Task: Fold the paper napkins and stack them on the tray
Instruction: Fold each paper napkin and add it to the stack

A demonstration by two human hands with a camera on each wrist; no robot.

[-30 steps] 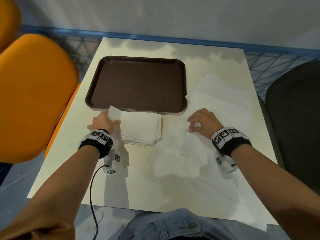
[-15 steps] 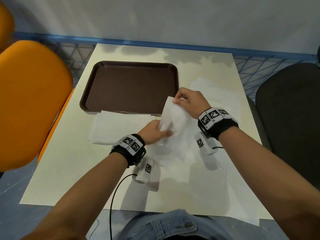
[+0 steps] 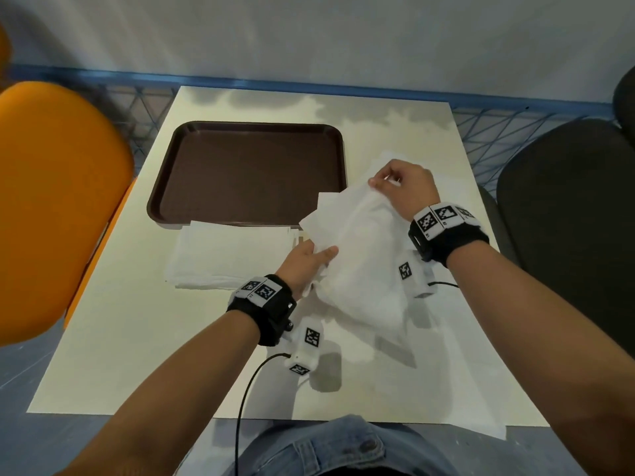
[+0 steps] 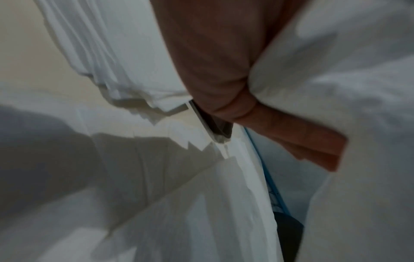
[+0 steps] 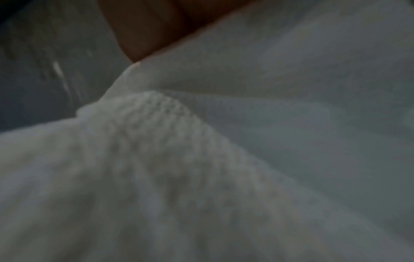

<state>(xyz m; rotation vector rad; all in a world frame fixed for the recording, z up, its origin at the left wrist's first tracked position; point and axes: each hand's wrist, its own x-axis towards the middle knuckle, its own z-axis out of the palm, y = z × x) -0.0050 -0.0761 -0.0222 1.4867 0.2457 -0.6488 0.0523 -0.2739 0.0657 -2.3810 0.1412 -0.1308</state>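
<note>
I am pinching the top corner of a limp white paper napkin (image 3: pixel 360 255) with my right hand (image 3: pixel 405 187) and gripping its left edge with my left hand (image 3: pixel 302 266), lifting it off the cream tabletop (image 3: pixel 137 338) beside the empty brown plastic tray (image 3: pixel 254 170) so I can fold it.

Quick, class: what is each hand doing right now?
Left hand: grips the lifted napkin at its near edge.
Right hand: pinches its far corner.
</note>
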